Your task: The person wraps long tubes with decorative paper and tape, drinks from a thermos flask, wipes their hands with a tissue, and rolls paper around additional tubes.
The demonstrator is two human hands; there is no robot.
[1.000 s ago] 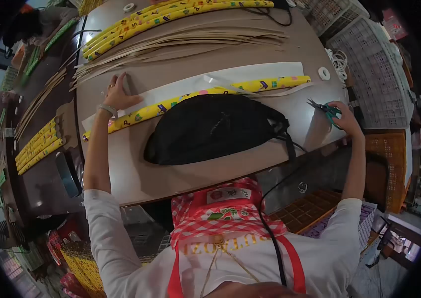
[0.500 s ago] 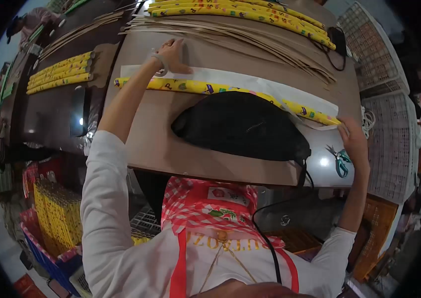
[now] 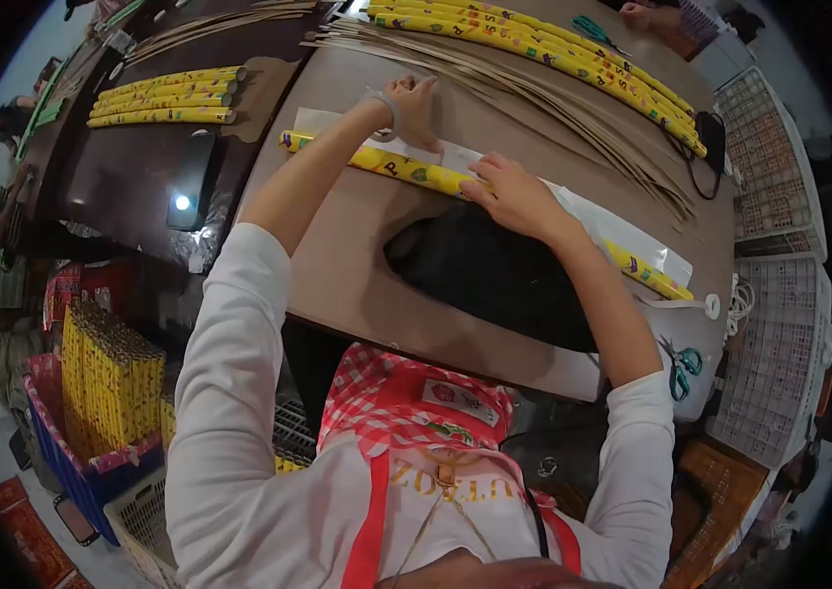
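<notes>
A long yellow patterned roll [image 3: 411,169] lies across the table, along the near edge of a white sheet [image 3: 565,201]. My left hand [image 3: 412,113], with a band at the wrist, rests on the far side of the roll's left part. Its thumb is stretched away from the bent fingers, and nothing shows in it. Near the middle of the roll, my right hand [image 3: 519,198] closes over it, thumb on the near side and fingertips on top. My right forearm hides part of the roll. A black cloth-like bundle [image 3: 485,280] lies just in front of it.
Thin wooden strips [image 3: 534,103] and more yellow rolls [image 3: 544,64] lie farther back. Teal-handled scissors [image 3: 683,371] and a small white ring [image 3: 712,306] sit at the right. White plastic crates [image 3: 774,344] stand beside the table; a phone [image 3: 192,182] lies on the left table.
My right hand has left the roll's right end and moved left to its middle. My left hand stays beyond the left part. The view has shifted, so the table sits farther right.
</notes>
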